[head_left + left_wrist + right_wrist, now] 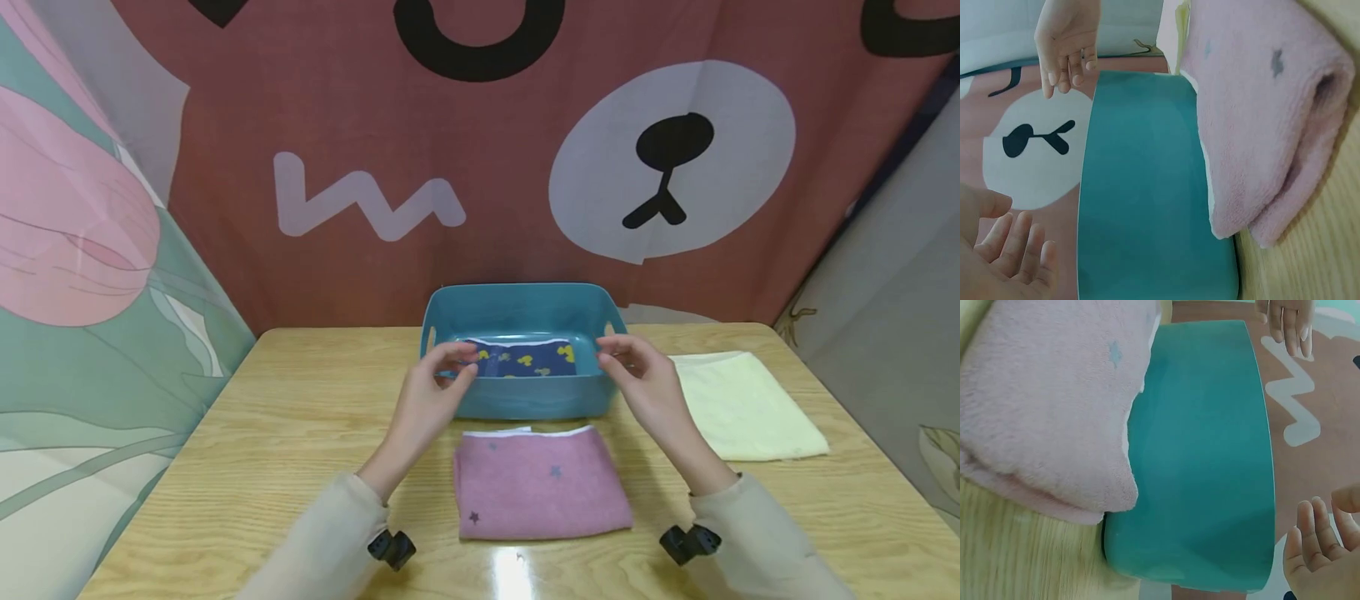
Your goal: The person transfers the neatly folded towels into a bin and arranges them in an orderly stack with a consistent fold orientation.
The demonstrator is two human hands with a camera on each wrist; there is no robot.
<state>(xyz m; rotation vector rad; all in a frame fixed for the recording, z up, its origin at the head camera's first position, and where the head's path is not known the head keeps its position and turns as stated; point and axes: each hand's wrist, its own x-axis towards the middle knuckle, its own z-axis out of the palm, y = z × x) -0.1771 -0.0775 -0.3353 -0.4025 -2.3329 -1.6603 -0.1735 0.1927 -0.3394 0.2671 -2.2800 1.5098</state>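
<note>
From where I stand, both hands hold nothing: the left hand [435, 385] and the right hand [643, 375] hang over the near corners of a teal plastic bin [534, 400], fingers loosely bent and parted from the thumbs, and the wrist views show them clear of its rim. Inside the bin, flat on its floor, lies a folded navy cloth with yellow duck-like figures [527, 362]. The folded pink star-print towel [543, 487] rests on the wooden table [300, 417] just in front of the bin, between the forearms; whether the two touch, I can't tell. A folded pale yellow cloth [753, 408] lies to the right, its near-left part behind the right forearm. The pink towel's fold looks loose at its edges, so a pinch on only the top layer could, I think, pull it apart. A low hand might catch the bin's rim and slide or tip it, as it looks light and nothing steadies it. The right sleeve [757, 533] could also drag the yellow cloth askew if that arm swung outward, and a careless fingertip could rumple the navy one.
</note>
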